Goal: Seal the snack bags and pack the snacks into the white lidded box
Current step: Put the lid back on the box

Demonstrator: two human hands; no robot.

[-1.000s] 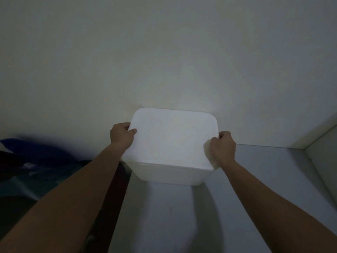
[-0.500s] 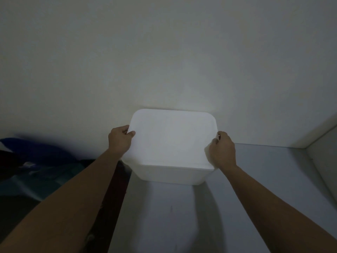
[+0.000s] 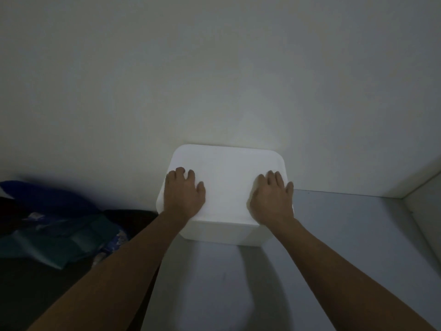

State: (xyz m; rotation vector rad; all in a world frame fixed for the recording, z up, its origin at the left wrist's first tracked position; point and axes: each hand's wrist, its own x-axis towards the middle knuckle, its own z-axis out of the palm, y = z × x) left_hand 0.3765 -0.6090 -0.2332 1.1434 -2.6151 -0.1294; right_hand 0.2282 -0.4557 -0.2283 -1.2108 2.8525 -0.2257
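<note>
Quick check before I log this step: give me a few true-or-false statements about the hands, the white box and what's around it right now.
1. Both hands, the left hand and the right hand, lie flat on the lid of the white lidded plastic box. True.
2. The lid is off and snack bags show inside the box. False: the lid covers the box; its contents are hidden.
3. The box stands on the pale grey surface by the wall. True.
4. The right hand grips a snack bag. False: it holds nothing and presses on the lid.
5. Dark blue and teal fabric lies to the box's left. True.
</note>
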